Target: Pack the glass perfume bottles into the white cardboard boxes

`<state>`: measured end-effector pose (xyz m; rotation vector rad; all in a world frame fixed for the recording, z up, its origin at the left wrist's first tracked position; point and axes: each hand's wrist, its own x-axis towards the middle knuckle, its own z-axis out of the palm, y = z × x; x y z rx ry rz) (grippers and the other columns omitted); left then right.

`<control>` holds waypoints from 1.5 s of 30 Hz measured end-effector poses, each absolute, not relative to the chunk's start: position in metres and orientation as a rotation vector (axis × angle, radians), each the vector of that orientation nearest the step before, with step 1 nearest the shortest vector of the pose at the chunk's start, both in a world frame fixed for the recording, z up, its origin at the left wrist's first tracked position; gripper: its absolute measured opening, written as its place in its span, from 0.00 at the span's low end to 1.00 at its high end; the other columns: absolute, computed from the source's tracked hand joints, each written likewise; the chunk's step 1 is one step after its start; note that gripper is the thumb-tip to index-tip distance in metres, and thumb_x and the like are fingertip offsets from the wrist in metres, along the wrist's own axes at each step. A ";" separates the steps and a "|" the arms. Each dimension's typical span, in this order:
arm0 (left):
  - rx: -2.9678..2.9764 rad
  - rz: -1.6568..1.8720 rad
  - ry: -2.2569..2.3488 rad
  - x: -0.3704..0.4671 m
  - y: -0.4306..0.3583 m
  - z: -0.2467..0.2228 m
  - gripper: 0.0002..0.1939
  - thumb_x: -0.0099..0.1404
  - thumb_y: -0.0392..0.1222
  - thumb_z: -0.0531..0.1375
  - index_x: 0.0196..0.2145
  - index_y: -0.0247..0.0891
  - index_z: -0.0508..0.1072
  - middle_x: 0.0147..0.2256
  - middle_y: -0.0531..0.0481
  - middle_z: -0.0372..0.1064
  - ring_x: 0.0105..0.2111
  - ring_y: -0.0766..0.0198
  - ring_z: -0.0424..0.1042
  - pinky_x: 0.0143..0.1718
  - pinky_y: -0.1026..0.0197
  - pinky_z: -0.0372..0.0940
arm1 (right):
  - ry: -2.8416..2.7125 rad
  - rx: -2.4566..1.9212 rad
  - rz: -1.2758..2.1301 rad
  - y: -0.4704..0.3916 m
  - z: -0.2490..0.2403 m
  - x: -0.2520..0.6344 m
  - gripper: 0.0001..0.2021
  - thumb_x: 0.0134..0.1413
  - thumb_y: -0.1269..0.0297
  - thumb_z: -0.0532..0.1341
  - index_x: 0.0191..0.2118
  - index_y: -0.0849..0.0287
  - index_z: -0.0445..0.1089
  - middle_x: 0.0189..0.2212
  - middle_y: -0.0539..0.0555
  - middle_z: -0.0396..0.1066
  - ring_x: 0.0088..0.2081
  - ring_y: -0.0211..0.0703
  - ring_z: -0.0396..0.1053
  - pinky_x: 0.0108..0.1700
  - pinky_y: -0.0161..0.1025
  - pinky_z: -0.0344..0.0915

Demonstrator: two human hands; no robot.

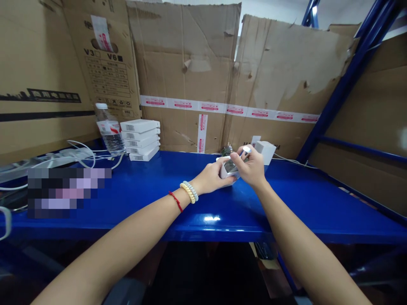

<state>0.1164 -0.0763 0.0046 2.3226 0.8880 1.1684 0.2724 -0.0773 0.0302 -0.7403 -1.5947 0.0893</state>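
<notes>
My left hand is closed around a small white open box, held above the blue table at the centre. Something dark and greyish shows in the box's opening, but I cannot make out its kind. My right hand is closed at the box's right side, its thumb against the contents. From its fingers sticks out a short cylinder with a shiny silver end. A white upright box stands just behind my right hand. Behind the held box sits a shiny, spiky metallic cluster, partly hidden.
On the left of the blue table are a stack of several flat white boxes, a water bottle and tangled white cables. A blurred-out patch lies before them. Cardboard sheets wall the back; a blue metal post rises at right.
</notes>
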 end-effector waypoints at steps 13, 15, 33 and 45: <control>2.250 1.138 1.012 0.113 -0.073 0.004 0.31 0.56 0.49 0.64 0.55 0.38 0.63 0.41 0.47 0.76 0.38 0.59 0.75 0.41 0.58 0.68 | -1.842 -0.875 0.125 -0.066 0.030 0.280 0.18 0.56 0.47 0.58 0.25 0.56 0.60 0.21 0.48 0.61 0.27 0.38 0.59 0.30 0.36 0.56; 2.248 1.121 1.019 0.112 -0.074 0.005 0.31 0.57 0.49 0.63 0.56 0.39 0.63 0.41 0.48 0.75 0.37 0.60 0.75 0.40 0.59 0.68 | -1.883 -0.876 0.107 -0.065 0.030 0.280 0.17 0.56 0.50 0.58 0.24 0.56 0.59 0.22 0.49 0.61 0.27 0.38 0.59 0.30 0.36 0.56; 2.179 1.148 0.979 0.109 -0.067 0.003 0.29 0.56 0.50 0.64 0.54 0.39 0.64 0.42 0.46 0.75 0.39 0.58 0.74 0.41 0.57 0.66 | -1.811 -0.645 0.045 -0.065 0.025 0.286 0.16 0.59 0.55 0.57 0.51 0.53 0.60 0.37 0.53 0.72 0.37 0.43 0.71 0.40 0.42 0.66; 2.108 1.183 0.935 0.103 -0.053 -0.006 0.27 0.57 0.50 0.64 0.52 0.38 0.64 0.47 0.43 0.73 0.46 0.55 0.73 0.47 0.54 0.65 | -1.937 -0.757 0.110 -0.051 0.019 0.293 0.08 0.58 0.60 0.57 0.42 0.56 0.65 0.33 0.53 0.73 0.35 0.44 0.72 0.38 0.40 0.68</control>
